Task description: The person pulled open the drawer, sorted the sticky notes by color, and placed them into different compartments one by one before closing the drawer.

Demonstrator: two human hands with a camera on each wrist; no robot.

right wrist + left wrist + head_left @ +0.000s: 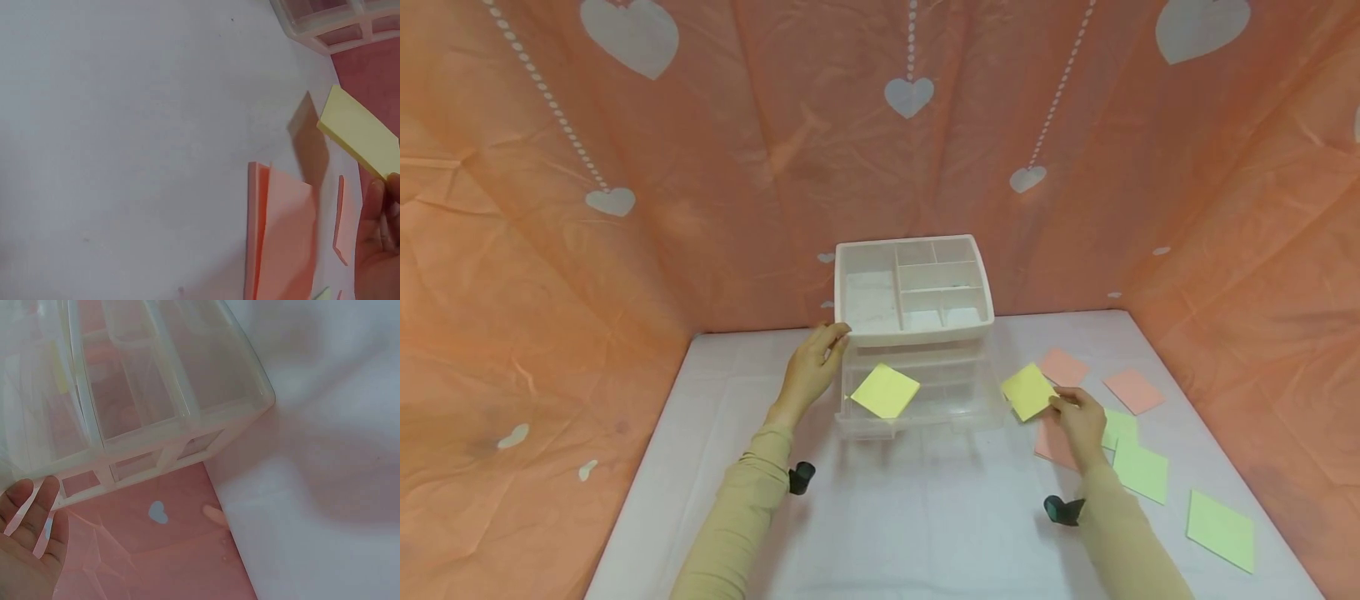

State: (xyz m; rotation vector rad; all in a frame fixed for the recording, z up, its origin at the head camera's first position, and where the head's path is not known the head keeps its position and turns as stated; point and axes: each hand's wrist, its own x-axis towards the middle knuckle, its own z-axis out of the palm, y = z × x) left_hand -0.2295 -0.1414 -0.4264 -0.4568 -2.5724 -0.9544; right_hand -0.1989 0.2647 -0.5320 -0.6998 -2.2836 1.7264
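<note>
A white drawer organizer (917, 340) with a compartmented top stands at the back of the table, its clear drawer (951, 400) pulled out at the front. In that drawer's left part lies a yellow sticky-note pad (886, 392). My left hand (808, 367) holds the organizer's front left top corner; several of its fingers (44, 506) show along the side in the left wrist view. Between thumb and fingers my right hand (1081, 427) pinches another yellow sticky-note pad (359, 131), raised above the table to the right of the drawer, its shadow falling beneath it.
Pink pads (1133, 391) lie on the table's right side, one of them (284, 231) under the right hand. Nearer the right edge are several green pads (1221, 530). Behind the table hangs an orange cloth (790, 208) with white hearts. Each wrist carries a small black camera (802, 477).
</note>
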